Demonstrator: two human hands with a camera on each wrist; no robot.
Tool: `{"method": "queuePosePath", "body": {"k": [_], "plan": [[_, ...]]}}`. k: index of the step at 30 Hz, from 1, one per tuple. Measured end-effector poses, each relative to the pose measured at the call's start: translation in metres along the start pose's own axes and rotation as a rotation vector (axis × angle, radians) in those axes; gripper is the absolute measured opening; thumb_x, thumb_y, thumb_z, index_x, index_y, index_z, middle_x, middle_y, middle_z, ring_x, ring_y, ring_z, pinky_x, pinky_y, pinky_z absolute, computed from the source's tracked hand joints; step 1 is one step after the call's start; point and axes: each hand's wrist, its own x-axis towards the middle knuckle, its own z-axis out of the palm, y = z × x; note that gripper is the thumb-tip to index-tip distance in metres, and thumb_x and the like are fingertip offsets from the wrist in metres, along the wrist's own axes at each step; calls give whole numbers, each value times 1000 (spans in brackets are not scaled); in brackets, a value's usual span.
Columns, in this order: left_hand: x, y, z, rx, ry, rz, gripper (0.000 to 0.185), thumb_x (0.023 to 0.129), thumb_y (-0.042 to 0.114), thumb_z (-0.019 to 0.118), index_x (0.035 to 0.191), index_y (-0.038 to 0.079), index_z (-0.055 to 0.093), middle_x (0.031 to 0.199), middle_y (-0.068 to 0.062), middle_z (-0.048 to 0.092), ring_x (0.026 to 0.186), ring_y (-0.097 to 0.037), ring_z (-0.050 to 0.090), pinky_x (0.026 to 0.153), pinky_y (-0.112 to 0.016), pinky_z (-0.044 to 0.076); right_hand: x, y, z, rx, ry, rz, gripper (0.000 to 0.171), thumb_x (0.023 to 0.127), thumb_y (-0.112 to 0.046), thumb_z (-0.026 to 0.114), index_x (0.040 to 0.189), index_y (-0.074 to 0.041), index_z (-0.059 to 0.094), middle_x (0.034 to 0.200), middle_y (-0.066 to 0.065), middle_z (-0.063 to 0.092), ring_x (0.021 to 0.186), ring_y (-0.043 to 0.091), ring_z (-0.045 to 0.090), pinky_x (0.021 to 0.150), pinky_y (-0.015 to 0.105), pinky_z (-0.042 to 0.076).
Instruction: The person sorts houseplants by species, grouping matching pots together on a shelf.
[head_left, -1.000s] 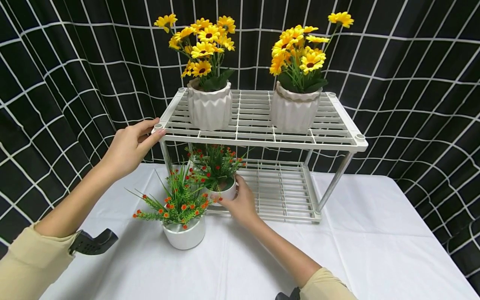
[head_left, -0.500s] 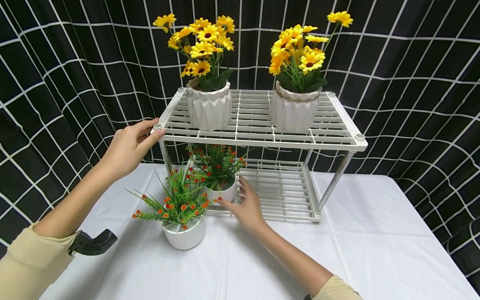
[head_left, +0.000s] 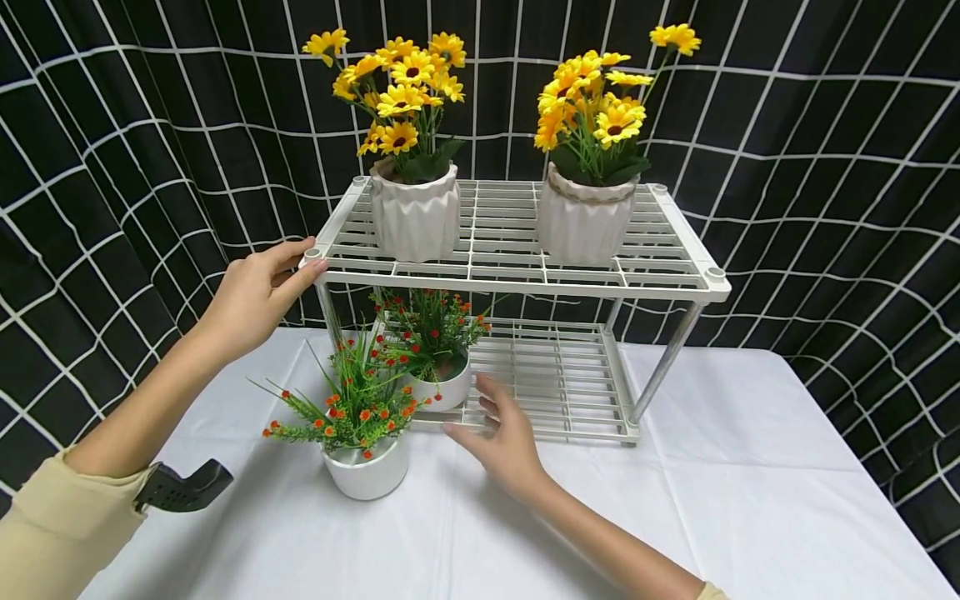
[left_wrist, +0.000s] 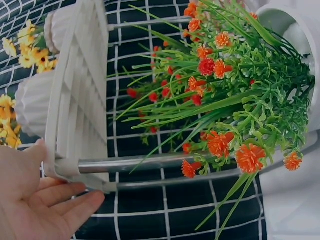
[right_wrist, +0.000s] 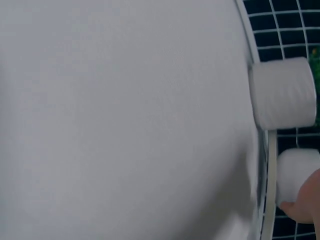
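A white two-tier wire rack (head_left: 517, 275) is set on a tabletop (head_left: 750, 500) covered with a white cloth, against a black curtain (head_left: 825, 167) with a white grid. The front left corner of the rack's top shelf is gripped by the left hand (head_left: 255, 296), with the thumb laid on top and the fingers curled under the edge; the same grip is shown from below in the left wrist view (left_wrist: 35, 200).

The right hand (head_left: 506, 437) is held open, fingers spread and relaxed, just above the front edge of the lower shelf. Nothing is held in it. It is placed just beside a small white pot (head_left: 444, 387) of green sprigs with red-orange blooms, which is set at the left end of the lower shelf. Whether the fingertips touch the pot cannot be told.

A second, similar pot (head_left: 367, 468) is set on the tabletop in front of the rack's left leg. Two ribbed white pots of yellow flowers, left (head_left: 415, 218) and right (head_left: 585, 223), are set on the top shelf.
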Motion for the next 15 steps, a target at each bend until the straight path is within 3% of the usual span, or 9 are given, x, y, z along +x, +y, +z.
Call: {"method": "queuePosePath", "body": {"k": [10, 12, 15], "plan": [[1, -2, 0, -18, -9, -11, 58, 113, 32, 52, 157, -5, 45, 145, -30, 60, 127, -44, 65, 105, -56, 54, -17, -9, 15, 39, -34, -22, 74, 90, -14, 85, 151, 5, 48, 151, 28, 54, 138, 47, 55, 115, 59, 45], [2, -4, -1, -60, -17, -28, 58, 113, 33, 53, 157, -3, 45, 144, -28, 62, 124, -42, 68, 102, -48, 58, -19, -10, 18, 47, -40, -26, 72, 91, -15, 85, 150, 5, 50, 149, 27, 56, 137, 46, 56, 115, 59, 46], [2, -6, -1, -118, -23, -56, 58, 112, 34, 54, 158, 0, 45, 142, -24, 64, 117, -40, 72, 91, -25, 60, -23, -11, 24, 53, -52, -37, 69, 91, -15, 85, 148, 4, 52, 148, 25, 57, 136, 45, 57, 113, 59, 47]]}}
